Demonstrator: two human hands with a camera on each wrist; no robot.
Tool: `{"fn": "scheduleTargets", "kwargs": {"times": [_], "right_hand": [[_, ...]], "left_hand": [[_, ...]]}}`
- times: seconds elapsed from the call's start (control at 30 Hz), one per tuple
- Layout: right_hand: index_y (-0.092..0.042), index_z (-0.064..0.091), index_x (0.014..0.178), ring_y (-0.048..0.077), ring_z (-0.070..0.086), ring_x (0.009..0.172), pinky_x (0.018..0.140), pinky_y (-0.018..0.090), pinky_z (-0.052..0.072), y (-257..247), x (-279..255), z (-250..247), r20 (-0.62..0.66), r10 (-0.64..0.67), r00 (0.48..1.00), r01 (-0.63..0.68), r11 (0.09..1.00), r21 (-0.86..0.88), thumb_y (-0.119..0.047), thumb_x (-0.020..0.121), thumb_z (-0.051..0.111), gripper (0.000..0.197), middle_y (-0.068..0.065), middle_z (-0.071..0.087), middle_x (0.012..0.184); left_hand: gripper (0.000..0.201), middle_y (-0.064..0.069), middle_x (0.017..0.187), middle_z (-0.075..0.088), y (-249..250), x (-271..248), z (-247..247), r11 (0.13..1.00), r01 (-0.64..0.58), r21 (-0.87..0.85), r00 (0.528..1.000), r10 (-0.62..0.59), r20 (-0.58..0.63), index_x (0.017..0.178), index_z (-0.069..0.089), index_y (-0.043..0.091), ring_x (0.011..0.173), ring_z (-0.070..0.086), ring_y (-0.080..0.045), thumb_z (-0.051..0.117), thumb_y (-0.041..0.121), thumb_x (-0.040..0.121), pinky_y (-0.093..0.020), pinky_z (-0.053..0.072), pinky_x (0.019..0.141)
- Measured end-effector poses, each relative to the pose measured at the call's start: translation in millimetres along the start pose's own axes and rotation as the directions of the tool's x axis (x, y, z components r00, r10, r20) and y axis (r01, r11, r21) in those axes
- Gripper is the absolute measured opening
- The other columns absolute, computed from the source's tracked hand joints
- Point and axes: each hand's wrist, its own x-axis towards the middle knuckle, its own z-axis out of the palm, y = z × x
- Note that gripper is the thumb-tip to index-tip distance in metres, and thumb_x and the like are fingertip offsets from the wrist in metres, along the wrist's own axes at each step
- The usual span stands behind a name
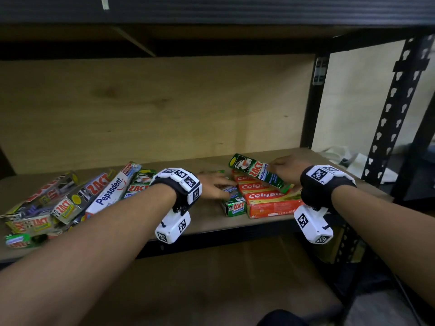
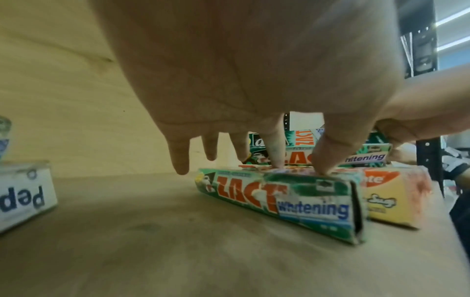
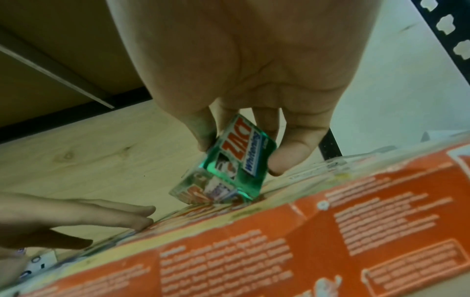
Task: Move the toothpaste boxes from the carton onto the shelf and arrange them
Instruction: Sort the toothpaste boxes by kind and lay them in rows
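Nearest, on the front of the wooden shelf, the left hand has its fingers straight and spread, index and thumb tips pressing on top of a green Zact box that lies flat just beside the orange Colgate boxes. Over to the left, a loose heap of toothpaste boxes sprawls, a white Pepsodent box leaning across it. A little further back, the right hand pinches a second green Zact box between thumb and fingers, tilted, its low end seemingly touching the Colgate stack, though blur makes that contact hard to confirm. Behind stands the plywood back panel.
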Motion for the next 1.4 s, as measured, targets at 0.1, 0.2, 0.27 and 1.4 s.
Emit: {"fn": "scheduleTargets", "kwargs": {"times": [0.1, 0.2, 0.27, 1.4], "right_hand": [[-0.025, 0.062, 0.132, 0.020, 0.059, 0.107, 0.070, 0.025, 0.045, 3, -2, -5, -0.037, -0.008, 0.999, 0.001, 0.985, -0.174, -0.048, 0.100, 0.048, 0.042, 0.001, 0.061, 0.133], [-0.029, 0.064, 0.127, 0.015, 0.055, 0.095, 0.057, 0.023, 0.034, 6, 1, -6, -0.052, -0.012, 0.999, -0.004, 0.954, -0.300, -0.068, 0.086, 0.056, 0.057, -0.001, 0.063, 0.126], [-0.030, 0.063, 0.125, 0.013, 0.055, 0.089, 0.054, 0.022, 0.035, 8, 6, -4, -0.058, -0.016, 0.998, -0.004, 0.946, -0.324, -0.072, 0.079, 0.061, 0.062, -0.001, 0.064, 0.119], [-0.026, 0.064, 0.129, 0.017, 0.060, 0.113, 0.094, 0.029, 0.049, -95, 17, 51, 0.231, -0.328, 0.916, 0.382, 0.890, -0.251, -0.030, 0.085, 0.076, 0.046, -0.003, 0.062, 0.131]], "left_hand": [[0.068, -0.005, 0.160, 0.022, -4, 1, -9, 0.999, -0.053, 0.011, 0.998, 0.052, 0.028, 0.152, 0.028, 0.033, 0.147, 0.019, -0.023, 0.059, 0.022, 0.092, -0.028, 0.016, 0.114], [0.069, -0.008, 0.159, 0.024, -6, 6, -6, 0.988, -0.052, 0.144, 0.997, 0.060, -0.047, 0.153, 0.025, 0.030, 0.147, 0.021, -0.026, 0.059, 0.017, 0.094, -0.028, 0.018, 0.113], [0.065, -0.007, 0.154, 0.033, -9, 9, -2, 0.984, -0.088, 0.153, 0.988, 0.106, -0.115, 0.150, 0.035, 0.030, 0.144, 0.028, -0.026, 0.063, 0.025, 0.091, -0.032, 0.023, 0.114], [0.070, 0.000, 0.122, 0.056, -57, -74, 2, 0.995, 0.085, 0.052, 0.985, -0.075, -0.158, 0.121, 0.055, 0.021, 0.104, 0.056, -0.020, 0.090, 0.038, 0.063, -0.031, 0.050, 0.086]]}}
